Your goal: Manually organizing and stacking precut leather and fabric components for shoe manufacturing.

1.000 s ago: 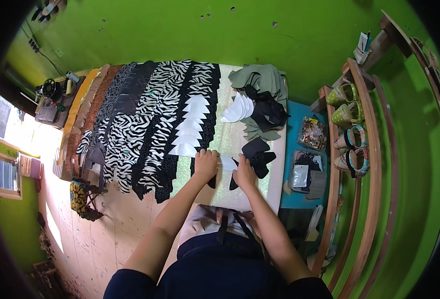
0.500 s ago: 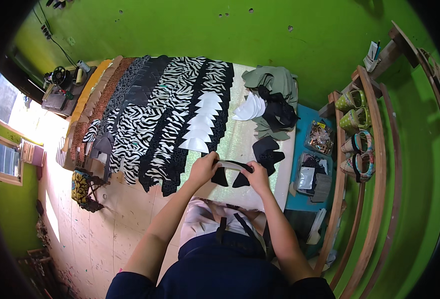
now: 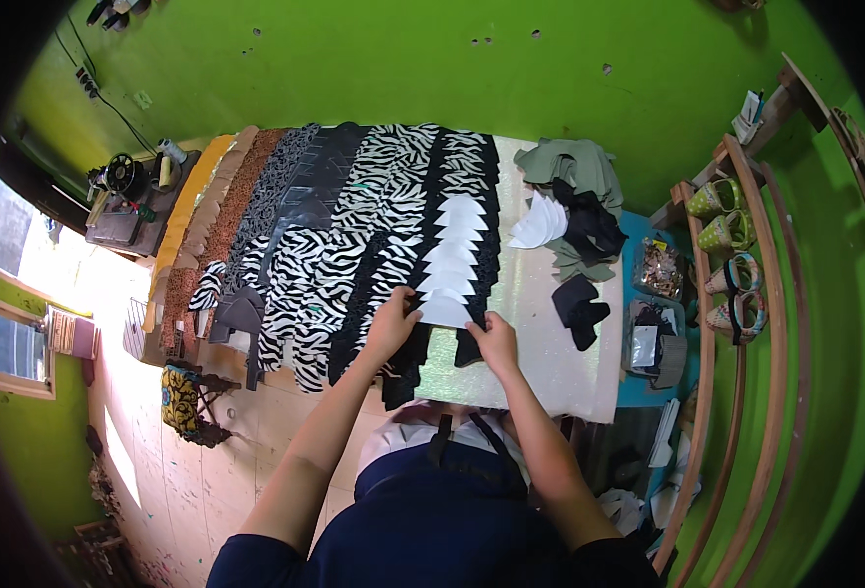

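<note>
Both hands pinch the sides of a black U-shaped cut piece (image 3: 468,350) with a white half-moon piece (image 3: 444,312) on its curved part. My left hand (image 3: 390,325) closes on its left edge, and my right hand (image 3: 494,341) on its right. This piece lies at the near end of a column of overlapping white half-moons (image 3: 459,235) on black pieces. To the left run overlapping rows of zebra-patterned pieces (image 3: 334,245). Right of the column, a fanned stack of white half-moons (image 3: 540,223) sits by black fabric pieces (image 3: 592,230); more black pieces (image 3: 577,309) lie nearer me.
The white tabletop (image 3: 540,363) extends right of the column. Green pieces (image 3: 574,162) are heaped at its back. Beyond stand clear tubs (image 3: 660,269) and a wooden rack (image 3: 746,343) with sandals (image 3: 716,196). A sewing machine (image 3: 123,181) and patterned stool (image 3: 182,402) are at left.
My hands have moved the black piece with its white half-moon forward and set it against the near end of the column. The view has shifted, so the table appears further right.
</note>
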A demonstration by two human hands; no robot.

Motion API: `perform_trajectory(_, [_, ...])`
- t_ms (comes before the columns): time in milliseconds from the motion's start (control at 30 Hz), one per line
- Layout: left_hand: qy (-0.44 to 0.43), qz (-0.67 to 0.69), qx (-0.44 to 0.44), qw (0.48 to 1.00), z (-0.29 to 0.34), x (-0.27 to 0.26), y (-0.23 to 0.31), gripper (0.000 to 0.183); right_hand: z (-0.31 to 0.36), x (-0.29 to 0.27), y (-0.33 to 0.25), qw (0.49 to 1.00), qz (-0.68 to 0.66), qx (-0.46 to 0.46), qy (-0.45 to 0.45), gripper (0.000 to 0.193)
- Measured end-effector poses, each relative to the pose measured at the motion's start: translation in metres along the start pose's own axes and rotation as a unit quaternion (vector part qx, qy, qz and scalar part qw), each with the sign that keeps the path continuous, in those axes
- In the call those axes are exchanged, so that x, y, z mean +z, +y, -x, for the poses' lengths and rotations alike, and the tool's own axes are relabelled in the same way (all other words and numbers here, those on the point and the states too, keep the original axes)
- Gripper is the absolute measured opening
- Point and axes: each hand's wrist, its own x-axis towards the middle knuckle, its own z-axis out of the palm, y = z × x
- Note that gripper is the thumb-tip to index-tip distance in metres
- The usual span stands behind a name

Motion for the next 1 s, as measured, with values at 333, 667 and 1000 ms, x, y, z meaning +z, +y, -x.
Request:
perform_trajectory(333, [-0.018,-0.13,0.11,0.985,-0.01,0.002,-0.021,0.034,0.014,0.024,-0.027,0.979,0.159,0.001,0.127,0.032])
perform_trajectory(667, [0.095,-0.249,0.219,0.938,-0.009,0.015,-0.004,0.036,0.022,0.021,-0.015,0.965,0.213,-0.101,0.114,0.01])
perform_trajectory(1000, [0.013,-0.136,0.296,0.945,0.001,0.102,0.071,0.026,0.002,-0.088,0.03,0.887,0.361,0.007,0.288,0.057])
